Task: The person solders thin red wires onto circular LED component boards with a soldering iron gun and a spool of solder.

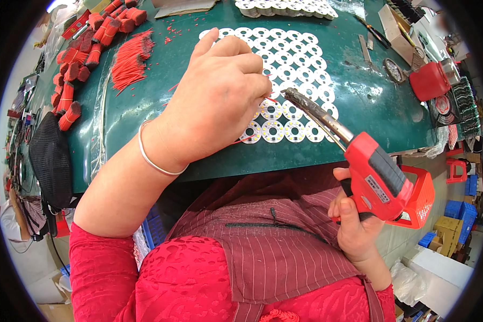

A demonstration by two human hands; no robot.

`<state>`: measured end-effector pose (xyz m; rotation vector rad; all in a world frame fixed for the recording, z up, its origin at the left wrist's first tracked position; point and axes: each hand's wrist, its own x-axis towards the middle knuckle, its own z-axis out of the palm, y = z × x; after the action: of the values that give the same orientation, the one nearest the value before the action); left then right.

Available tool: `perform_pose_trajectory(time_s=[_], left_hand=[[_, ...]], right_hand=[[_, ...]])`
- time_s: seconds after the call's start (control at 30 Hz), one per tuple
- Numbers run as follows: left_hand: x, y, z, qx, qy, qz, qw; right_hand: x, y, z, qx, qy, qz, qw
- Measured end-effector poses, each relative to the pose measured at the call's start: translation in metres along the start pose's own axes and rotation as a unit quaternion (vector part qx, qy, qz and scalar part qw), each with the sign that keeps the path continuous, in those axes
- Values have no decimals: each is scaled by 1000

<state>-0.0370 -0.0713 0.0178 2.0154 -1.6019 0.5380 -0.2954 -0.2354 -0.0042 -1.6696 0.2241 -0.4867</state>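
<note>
My left hand [225,88] is over the panel of round white circuit boards [308,75], its thumb and fingers pinched on a short red wire [272,100]. Small yellowish squares ring the boards in the nearest rows. In my right hand [354,228] is a red and black soldering gun [378,172], fingers wrapped around its handle. The gun's dark metal tip [291,94] points up and left, close to the wire; whether they touch, I cannot tell. Another red wire [245,139] lies at the front row of boards. My left hand hides part of the panel.
A loose pile of red wires [132,61] lies on the green table [161,134], with tied wire bundles [67,96] farther left. More white boards [284,7] are stacked at the back. Cutters [373,31], a round tin [394,71] and a red bottle [428,81] stand right.
</note>
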Motion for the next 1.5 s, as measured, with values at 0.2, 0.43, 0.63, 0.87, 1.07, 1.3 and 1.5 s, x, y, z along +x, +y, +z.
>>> perform_pose_trajectory(time_s=[0.2,0.43,0.63,0.87,1.07,1.3,1.5], left_hand=[[-2,7,-7,24,-50,11,998],[-5,6,-5,-15,-51,-8,999],[-6,6,-4,-28,-63,-27,997],[-6,5,-5,-40,-81,-39,995],[-6,5,-7,-35,-81,-33,996],[-7,3,-5,-39,-79,-27,996],[-7,4,-6,-37,-86,-33,995]], right_hand=[[-4,-2,-1,-25,-4,7,1000],[-7,-2,-1,-57,-21,7,998],[-8,-2,-1,-51,-26,1,998],[-9,-3,0,-39,-24,15,999],[-17,5,-6,-53,-48,22,997],[-8,-2,0,-65,-51,-1,997],[-12,1,-4,-67,-54,13,996]])
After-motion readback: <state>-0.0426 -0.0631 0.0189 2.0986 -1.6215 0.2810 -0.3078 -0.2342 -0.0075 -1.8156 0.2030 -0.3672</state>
